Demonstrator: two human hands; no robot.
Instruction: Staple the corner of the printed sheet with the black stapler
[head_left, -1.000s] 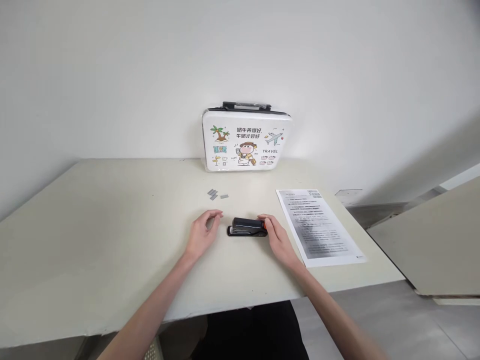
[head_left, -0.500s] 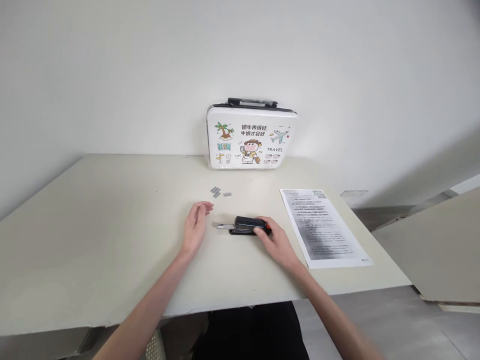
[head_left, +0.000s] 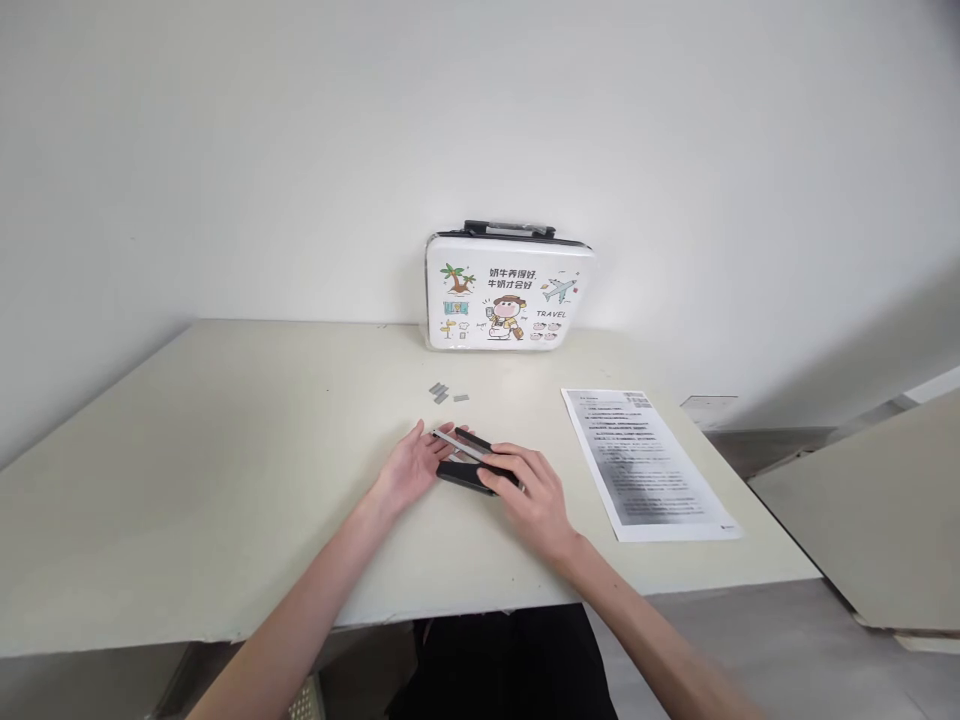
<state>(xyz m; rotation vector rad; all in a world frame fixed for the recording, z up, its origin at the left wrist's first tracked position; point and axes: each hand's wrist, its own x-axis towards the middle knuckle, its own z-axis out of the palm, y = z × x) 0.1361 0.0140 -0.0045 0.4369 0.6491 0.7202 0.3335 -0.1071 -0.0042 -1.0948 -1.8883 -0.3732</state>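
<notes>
– Where's the stapler (head_left: 463, 475)?
– Near the staples (head_left: 439, 390) on the surface (head_left: 225, 480); the right grip (head_left: 534, 497) clasps it.
– And the left grip (head_left: 409, 468)?
– Loose, palm up, at the stapler's left end; I can't tell whether it touches.

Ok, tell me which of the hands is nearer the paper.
Right. The right hand holds the stapler, left of the paper; the left hand is farther left.

Somebody's bare left hand (head_left: 409, 468), bare right hand (head_left: 538, 502), slim uncovered forearms (head_left: 319, 575), plain black clothing (head_left: 504, 665) lower down
</notes>
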